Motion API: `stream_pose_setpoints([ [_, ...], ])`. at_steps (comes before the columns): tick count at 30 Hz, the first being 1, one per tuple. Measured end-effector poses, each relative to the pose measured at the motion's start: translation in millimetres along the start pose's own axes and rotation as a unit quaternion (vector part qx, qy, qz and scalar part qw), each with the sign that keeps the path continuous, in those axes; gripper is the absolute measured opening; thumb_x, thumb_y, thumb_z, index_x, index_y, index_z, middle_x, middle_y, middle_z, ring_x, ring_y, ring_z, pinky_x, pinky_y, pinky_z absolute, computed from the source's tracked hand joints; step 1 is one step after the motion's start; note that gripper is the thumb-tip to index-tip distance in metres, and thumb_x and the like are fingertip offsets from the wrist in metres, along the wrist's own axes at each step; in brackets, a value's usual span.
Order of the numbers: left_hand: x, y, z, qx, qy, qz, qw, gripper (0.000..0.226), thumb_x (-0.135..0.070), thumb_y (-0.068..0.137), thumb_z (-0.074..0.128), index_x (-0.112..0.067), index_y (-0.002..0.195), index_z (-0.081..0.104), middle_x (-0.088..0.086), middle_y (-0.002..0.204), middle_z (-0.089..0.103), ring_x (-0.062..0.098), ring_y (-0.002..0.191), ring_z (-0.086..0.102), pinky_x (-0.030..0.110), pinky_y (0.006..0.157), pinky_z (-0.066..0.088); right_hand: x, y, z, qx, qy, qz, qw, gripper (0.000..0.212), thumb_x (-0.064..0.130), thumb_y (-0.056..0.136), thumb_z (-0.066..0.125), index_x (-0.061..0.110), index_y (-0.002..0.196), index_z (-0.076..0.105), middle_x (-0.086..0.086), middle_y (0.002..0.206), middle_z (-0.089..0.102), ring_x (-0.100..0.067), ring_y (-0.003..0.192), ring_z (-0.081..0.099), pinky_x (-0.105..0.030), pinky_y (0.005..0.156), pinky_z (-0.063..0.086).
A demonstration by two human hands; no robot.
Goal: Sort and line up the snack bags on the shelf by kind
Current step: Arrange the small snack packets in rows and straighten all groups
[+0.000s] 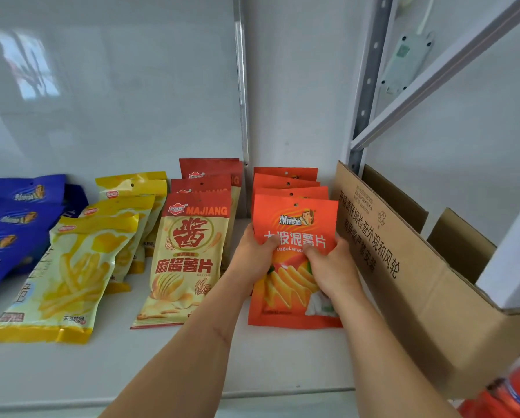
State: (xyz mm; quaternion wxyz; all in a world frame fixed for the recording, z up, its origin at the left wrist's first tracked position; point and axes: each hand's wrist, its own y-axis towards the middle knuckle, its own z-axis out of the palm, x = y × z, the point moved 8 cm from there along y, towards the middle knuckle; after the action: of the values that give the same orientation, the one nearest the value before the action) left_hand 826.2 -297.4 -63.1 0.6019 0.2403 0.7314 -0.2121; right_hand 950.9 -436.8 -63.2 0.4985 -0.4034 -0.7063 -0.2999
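Orange is the front bag [294, 260], and both hands hold it. The left hand [254, 254] grips its left edge and the right hand [328, 263] grips its right edge, thumbs on the front, likely so it sits straight. It rests on the white shelf [192, 366] at the head of the orange row [285, 179], so each kind stays together. Beside it are the red-topped row [189, 254], the yellow row [71, 279] and the blue row [8, 218]. A cardboard box [418, 285] stands close on the right.
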Motion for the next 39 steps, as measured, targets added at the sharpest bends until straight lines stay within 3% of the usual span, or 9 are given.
stream_pose_setpoints([
  [4,7.4,4.5,-10.7,-0.020,0.018,-0.030,0.999,0.054,-0.052,0.087,0.062,-0.027,0.134,0.051,-0.004,0.116,0.071,0.017,0.096,0.073,0.042,0.086,0.060,1.3,5.1,5.2,0.019,0.000,0.029,0.999,0.057,0.038,0.085,0.069,0.016,0.129,0.040,0.001,0.103,0.061,-0.022,0.090,0.063,-0.034,0.076,0.048],
  [9,6.4,7.2,-15.8,-0.034,0.033,-0.028,0.998,0.051,-0.048,0.093,0.061,-0.022,0.135,0.050,-0.001,0.118,0.070,0.017,0.096,0.071,0.034,0.078,0.060,2.8,4.5,11.4,0.012,-0.012,0.015,1.000,0.061,0.034,0.087,0.068,0.016,0.135,0.036,0.007,0.096,0.055,-0.018,0.086,0.059,-0.034,0.081,0.049],
  [19,-23.1,-26.0,-19.0,-0.070,0.129,0.017,0.989,0.053,-0.047,0.097,0.056,-0.016,0.136,0.040,0.005,0.129,0.061,0.021,0.106,0.065,0.033,0.078,0.056,25.4,8.6,-0.2,-0.015,-0.087,-0.029,0.996,0.062,0.045,0.084,0.065,0.024,0.136,0.038,0.000,0.123,0.060,-0.025,0.105,0.061,-0.040,0.091,0.048],
  [21,-32.0,-46.8,-16.4,-0.101,0.238,0.067,0.964,0.068,-0.051,0.097,0.052,-0.012,0.148,0.029,0.009,0.147,0.044,0.027,0.133,0.049,0.041,0.101,0.050,33.9,11.3,-3.0,-0.032,-0.127,-0.057,0.990,0.070,0.048,0.087,0.063,0.018,0.144,0.034,-0.008,0.139,0.050,-0.030,0.124,0.051,-0.043,0.099,0.042],
  [23,-35.6,-72.9,-8.3,-0.117,0.358,0.105,0.920,0.081,-0.058,0.098,0.043,-0.011,0.158,0.012,0.009,0.164,0.018,0.028,0.152,0.017,0.044,0.121,0.023,45.8,15.4,-3.1,-0.050,-0.171,-0.095,0.979,0.075,0.054,0.088,0.058,0.020,0.149,0.030,-0.010,0.147,0.042,-0.033,0.133,0.041,-0.047,0.106,0.038],
  [25,-34.0,-92.3,5.2,-0.097,0.441,0.137,0.881,0.080,-0.062,0.099,0.034,-0.018,0.160,0.006,0.004,0.168,0.004,0.027,0.155,0.001,0.047,0.123,0.011,58.7,21.7,1.1,-0.056,-0.216,-0.132,0.966,0.075,0.061,0.089,0.052,0.024,0.151,0.030,-0.009,0.152,0.037,-0.034,0.138,0.035,-0.050,0.111,0.034],
  [31,-12.2,-96.3,28.8,-0.010,0.564,0.162,0.810,0.076,-0.072,0.096,0.018,-0.030,0.158,0.009,0.002,0.168,-0.003,0.032,0.153,-0.010,0.056,0.120,0.003,81.2,47.9,26.4,0.001,-0.332,-0.169,0.928,0.077,0.071,0.091,0.037,0.031,0.155,0.022,-0.008,0.164,0.015,-0.035,0.149,0.014,-0.057,0.117,0.019],
  [35,-7.8,-85.7,27.1,-0.004,0.577,0.195,0.793,0.079,-0.074,0.094,0.016,-0.028,0.159,0.014,0.005,0.168,0.003,0.035,0.153,-0.004,0.054,0.121,0.007,82.7,64.0,38.5,0.026,-0.369,-0.184,0.911,0.075,0.073,0.090,0.036,0.034,0.154,0.026,-0.004,0.165,0.011,-0.035,0.150,0.009,-0.059,0.116,0.015],
  [39,-8.6,-76.2,26.2,0.023,0.590,0.197,0.783,0.079,-0.076,0.093,0.014,-0.034,0.159,0.006,0.002,0.168,-0.006,0.032,0.153,-0.011,0.051,0.122,0.002,81.1,80.5,46.8,0.043,-0.388,-0.200,0.899,0.072,0.074,0.090,0.036,0.036,0.151,0.032,0.000,0.165,0.013,-0.033,0.150,0.008,-0.059,0.116,0.015],
])
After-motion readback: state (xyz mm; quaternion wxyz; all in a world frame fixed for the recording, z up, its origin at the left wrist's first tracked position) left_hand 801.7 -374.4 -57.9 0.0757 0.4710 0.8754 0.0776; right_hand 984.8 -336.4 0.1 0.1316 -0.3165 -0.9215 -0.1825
